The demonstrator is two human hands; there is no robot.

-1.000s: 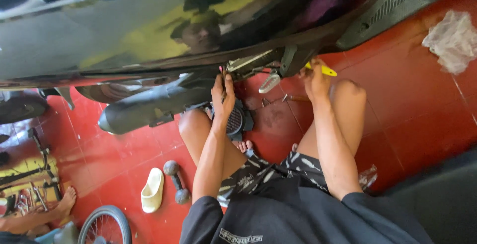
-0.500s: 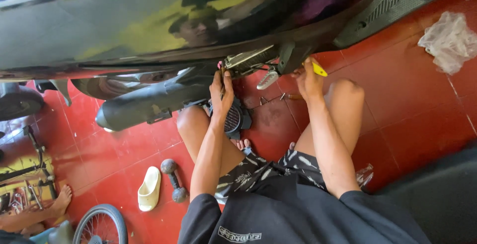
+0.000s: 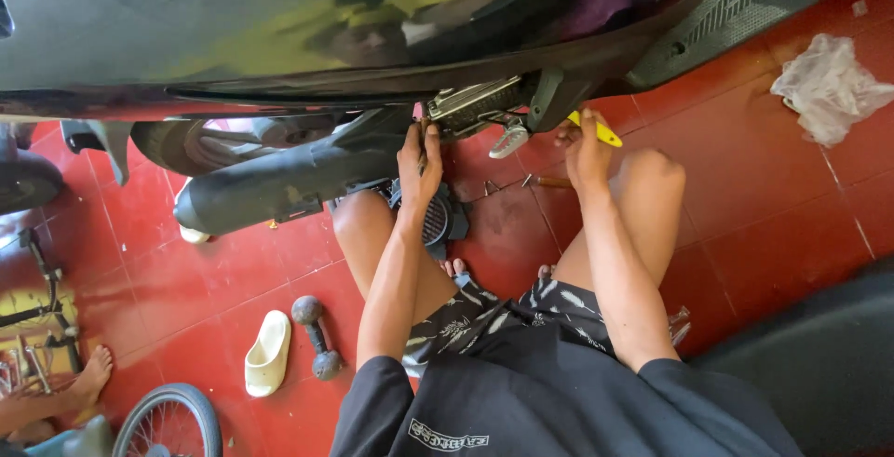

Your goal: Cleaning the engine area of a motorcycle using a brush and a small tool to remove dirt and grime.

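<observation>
Yellow-handled tool (image 3: pixel 598 128) clenched in the right hand (image 3: pixel 585 152); left hand (image 3: pixel 418 170) fingers grasp the scooter's footpeg bracket (image 3: pixel 473 103).

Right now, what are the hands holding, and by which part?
The right hand grips a yellow-handled tool by its handle. The left hand reaches up to the scooter's metal footrest bracket; whether it holds anything cannot be told.
</observation>
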